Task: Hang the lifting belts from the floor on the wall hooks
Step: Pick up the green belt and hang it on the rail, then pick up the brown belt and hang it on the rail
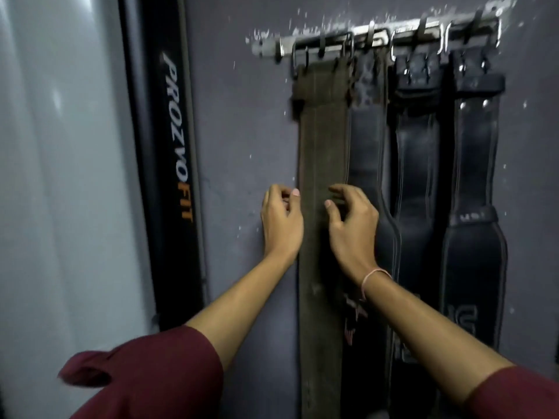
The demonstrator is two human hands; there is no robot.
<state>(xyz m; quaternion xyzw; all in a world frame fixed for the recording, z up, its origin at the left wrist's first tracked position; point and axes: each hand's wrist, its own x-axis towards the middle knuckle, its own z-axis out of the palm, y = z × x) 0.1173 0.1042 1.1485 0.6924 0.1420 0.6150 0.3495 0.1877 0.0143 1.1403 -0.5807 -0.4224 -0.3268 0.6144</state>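
Observation:
A metal hook rail (pixel 378 40) is fixed high on the dark grey wall. Several lifting belts hang from it side by side: an olive-brown belt (pixel 322 140) at the left by its buckle, then black leather belts (pixel 367 140) (pixel 419 152) (pixel 475 164). My left hand (pixel 281 220) is just left of the olive-brown belt, fingers curled and apart, holding nothing. My right hand (pixel 354 225) hovers over that belt's right edge, fingers spread and bent, with no clear grip on it.
A black vertical frame with the lettering "PROZVOFIT" (pixel 177 137) stands left of the belts, beside a pale reflective panel (pixel 60 176). Bare grey wall (pixel 242 131) lies between the frame and the belts. The floor is out of view.

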